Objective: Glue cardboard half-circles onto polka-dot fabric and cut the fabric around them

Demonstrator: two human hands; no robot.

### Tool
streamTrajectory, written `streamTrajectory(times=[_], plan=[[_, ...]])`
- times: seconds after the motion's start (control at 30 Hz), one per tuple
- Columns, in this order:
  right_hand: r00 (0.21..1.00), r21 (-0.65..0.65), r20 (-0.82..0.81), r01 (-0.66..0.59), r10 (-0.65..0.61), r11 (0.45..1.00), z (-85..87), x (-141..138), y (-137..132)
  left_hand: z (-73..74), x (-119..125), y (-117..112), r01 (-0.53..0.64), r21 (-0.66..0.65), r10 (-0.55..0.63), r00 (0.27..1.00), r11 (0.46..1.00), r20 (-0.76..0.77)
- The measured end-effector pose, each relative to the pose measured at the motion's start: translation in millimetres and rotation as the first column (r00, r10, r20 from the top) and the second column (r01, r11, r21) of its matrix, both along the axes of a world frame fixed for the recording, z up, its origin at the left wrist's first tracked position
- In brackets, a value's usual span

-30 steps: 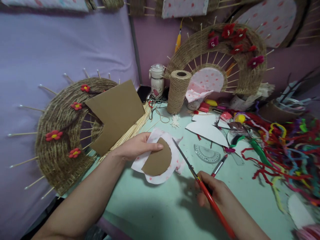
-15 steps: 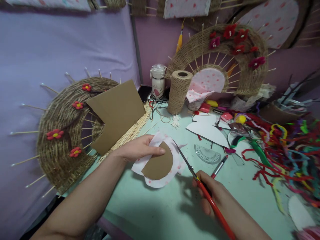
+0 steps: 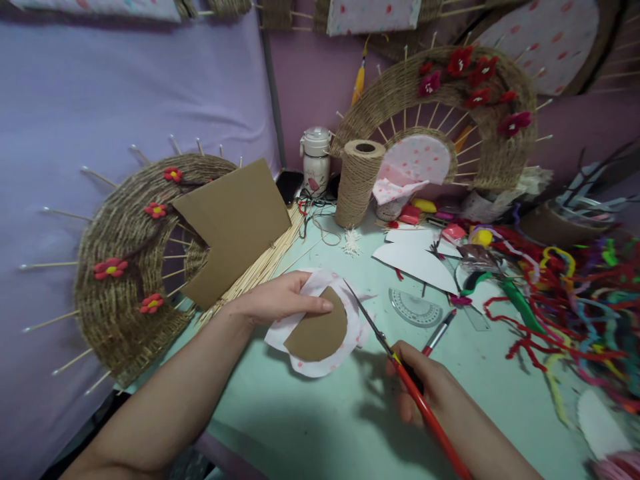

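My left hand [image 3: 285,298] pinches a half-round piece of brown cardboard [image 3: 320,333] together with the white, pink-dotted fabric [image 3: 319,367] beneath it. The thumb lies on top of the cardboard, while the other fingers are hidden under the fabric. A margin of fabric shows around the curved edge. In my right hand [image 3: 417,380] is a pair of scissors [image 3: 383,337] with long red handles. Their metal blades point up and left, and the tip is at the fabric's right edge, where a narrow strip sticks out.
A clear protractor [image 3: 415,307] and a pen [image 3: 439,333] lie right of the scissors. Behind stand a twine spool [image 3: 359,187] and a white bottle [image 3: 316,163]. Folded cardboard [image 3: 240,227] leans against a woven fan shape [image 3: 125,267] at left. Colourful pipe cleaners [image 3: 575,313] heap up at right.
The cardboard and fabric have shifted very slightly right and down with my left hand. The scissors stay almost in the same place.
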State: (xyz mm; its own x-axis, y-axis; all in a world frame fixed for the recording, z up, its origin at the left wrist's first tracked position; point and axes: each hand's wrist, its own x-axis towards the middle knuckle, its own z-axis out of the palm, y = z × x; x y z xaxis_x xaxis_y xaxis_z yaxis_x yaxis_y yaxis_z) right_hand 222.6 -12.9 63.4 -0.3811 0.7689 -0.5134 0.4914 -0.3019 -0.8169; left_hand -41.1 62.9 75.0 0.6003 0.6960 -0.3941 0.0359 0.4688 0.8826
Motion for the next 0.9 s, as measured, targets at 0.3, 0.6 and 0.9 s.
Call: streamTrajectory(times=[0.3, 0.6, 0.9], plan=[[0.998, -0.012, -0.049, 0.043, -0.043, 0.999, -4.8, 0.7, 1.8, 0.5, 0.2, -1.2, -0.015, -0.013, 0.015, 1.000, 1.000, -0.011], [0.998, 0.080, 0.049, 0.023, -0.027, 0.997, -10.4, 8.3, 4.6, 2.4, -1.8, -0.3, -0.010, 0.004, 0.010, 1.000, 1.000, -0.023], [1.000, -0.014, 0.004, -0.028, 0.028, 1.000, -1.9, 9.0, 0.7, 5.7, 0.0, 0.1, 0.015, 0.015, -0.015, 0.999, 1.000, 0.031]])
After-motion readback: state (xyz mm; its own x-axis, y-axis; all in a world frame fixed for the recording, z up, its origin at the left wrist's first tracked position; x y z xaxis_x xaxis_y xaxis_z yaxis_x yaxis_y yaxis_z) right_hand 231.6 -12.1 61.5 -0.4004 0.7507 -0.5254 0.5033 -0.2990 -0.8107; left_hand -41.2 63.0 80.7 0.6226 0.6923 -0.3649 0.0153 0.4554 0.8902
